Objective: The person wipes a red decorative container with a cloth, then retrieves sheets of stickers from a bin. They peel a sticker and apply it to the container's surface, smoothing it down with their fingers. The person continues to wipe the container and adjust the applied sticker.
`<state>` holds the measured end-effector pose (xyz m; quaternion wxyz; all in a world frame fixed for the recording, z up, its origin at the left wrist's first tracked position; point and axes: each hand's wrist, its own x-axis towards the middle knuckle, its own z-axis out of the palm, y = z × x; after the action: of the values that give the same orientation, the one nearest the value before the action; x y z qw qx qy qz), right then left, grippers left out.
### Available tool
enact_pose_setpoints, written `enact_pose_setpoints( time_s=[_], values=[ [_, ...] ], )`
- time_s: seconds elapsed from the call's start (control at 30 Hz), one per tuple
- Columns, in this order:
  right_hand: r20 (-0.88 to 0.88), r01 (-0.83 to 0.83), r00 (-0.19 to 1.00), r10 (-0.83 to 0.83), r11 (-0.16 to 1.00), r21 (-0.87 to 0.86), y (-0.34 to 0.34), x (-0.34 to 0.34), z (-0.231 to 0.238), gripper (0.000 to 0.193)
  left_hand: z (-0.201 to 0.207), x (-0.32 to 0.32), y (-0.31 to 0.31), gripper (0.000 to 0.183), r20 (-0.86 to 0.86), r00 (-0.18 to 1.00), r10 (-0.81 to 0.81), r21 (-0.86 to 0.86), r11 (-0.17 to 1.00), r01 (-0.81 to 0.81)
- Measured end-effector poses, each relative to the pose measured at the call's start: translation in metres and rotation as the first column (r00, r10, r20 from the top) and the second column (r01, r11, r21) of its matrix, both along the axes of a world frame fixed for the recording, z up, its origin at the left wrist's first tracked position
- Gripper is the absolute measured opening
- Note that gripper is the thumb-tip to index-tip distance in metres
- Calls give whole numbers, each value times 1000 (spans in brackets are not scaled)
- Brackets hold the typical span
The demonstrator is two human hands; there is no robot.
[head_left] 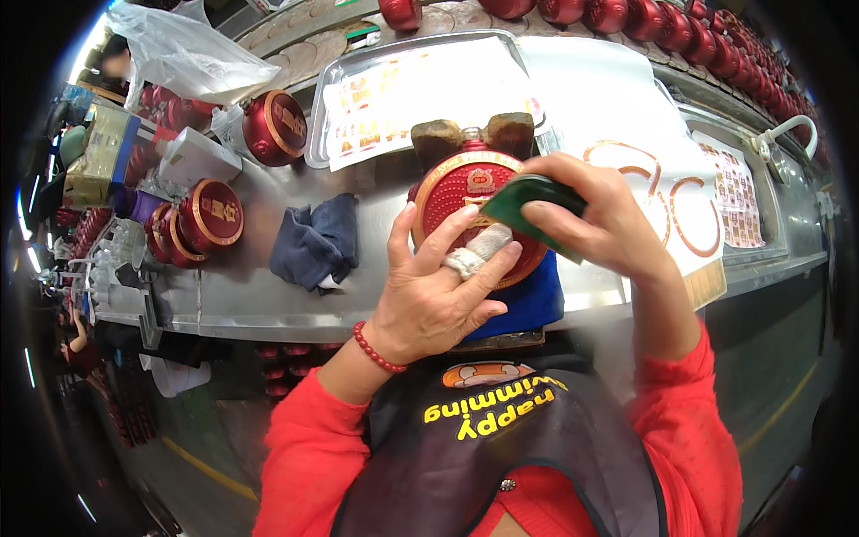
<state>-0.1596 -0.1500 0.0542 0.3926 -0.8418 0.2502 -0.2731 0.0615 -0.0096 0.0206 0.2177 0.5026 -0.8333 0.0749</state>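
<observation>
A round red pot-like piece [440,192] with a studded face and a gold patterned rim lies face up in front of me. My right hand [608,215] is closed around a green scraper [523,204], its edge on or just above the red face beside gold decals. My left hand [429,304] rests on the near left of the piece with fingers spread. One left finger wears a white cloth wrap [480,252]. A blue cloth [539,300] lies beneath the piece, and dark worn blocks [437,143] stand behind it. My hands cover part of the face.
Behind the piece, a metal tray [315,134] holds decal sheets [429,80]. Copper-coloured rings [696,215] lie on white paper at right. A dark blue folded cloth [313,242] and finished red pieces [212,215] sit to the left. More red pots [644,20] line the back.
</observation>
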Motion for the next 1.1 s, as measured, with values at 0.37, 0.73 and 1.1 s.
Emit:
enact_pose_setpoints(
  time_s=[0.37, 0.73, 1.1],
  values=[
    [-208, -503, 862, 462, 727, -468, 48, 50, 22, 36, -63, 29, 33, 43, -694, 684, 225, -29, 940, -339],
    [125, 271, 958, -258, 957, -102, 84, -7, -59, 22, -83, -3, -1, 94, -969, 220, 114, 149, 977, 154],
    [210, 322, 909, -360, 926, 197, 33, -32, -72, 30, -69, -7, 1, 91, -968, 220, 123, 163, 971, 176]
  ],
)
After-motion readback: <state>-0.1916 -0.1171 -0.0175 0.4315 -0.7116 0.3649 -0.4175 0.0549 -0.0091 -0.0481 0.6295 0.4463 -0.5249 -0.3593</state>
